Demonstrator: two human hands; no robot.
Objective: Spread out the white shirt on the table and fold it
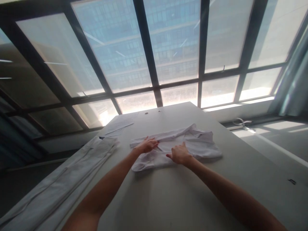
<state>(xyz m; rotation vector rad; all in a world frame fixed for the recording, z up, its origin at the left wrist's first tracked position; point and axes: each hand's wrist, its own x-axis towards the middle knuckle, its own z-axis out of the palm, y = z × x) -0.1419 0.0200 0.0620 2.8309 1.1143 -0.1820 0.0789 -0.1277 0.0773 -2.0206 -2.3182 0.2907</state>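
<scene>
A white shirt (202, 146), partly folded with a collar-like edge toward the right, lies across the middle of the white table (158, 199). My left hand (147, 145) rests on the shirt's left part, its fingers stretched out flat over the cloth. To the right, my right hand (180, 154) presses on the near middle of the shirt. Its fingers are curled down into the fabric and the thumb points left; the fingertips are partly hidden. Wrinkles run through the cloth between both hands.
Along the table's left side lies a long stack of white garments (72, 173). Thin white sheets (119, 126) lie beyond it. A wide window (173, 41) stands behind the table. On the right, a white looped object (243, 123) and a small dark item (292, 182) are visible.
</scene>
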